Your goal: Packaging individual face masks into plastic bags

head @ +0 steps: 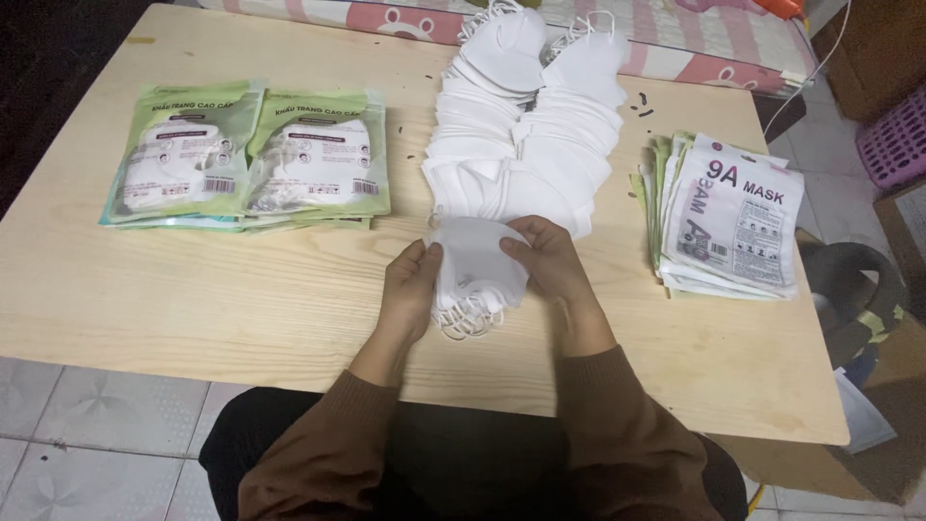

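Both my hands hold a small bundle of folded white face masks (475,270) just above the light wooden table (241,299), near its front edge. My left hand (410,289) grips the bundle's left side, and my right hand (550,265) pinches its right side. The ear loops hang out below the bundle. Right behind it, two long overlapping rows of loose white masks (526,125) run toward the far edge of the table.
Two stacks of green filled mask packets (251,159) lie at the left. A pile of flat, mostly white pouches (733,217) lies at the right. A pink-and-white striped bed edge (694,39) borders the far side. A purple basket (897,140) stands far right.
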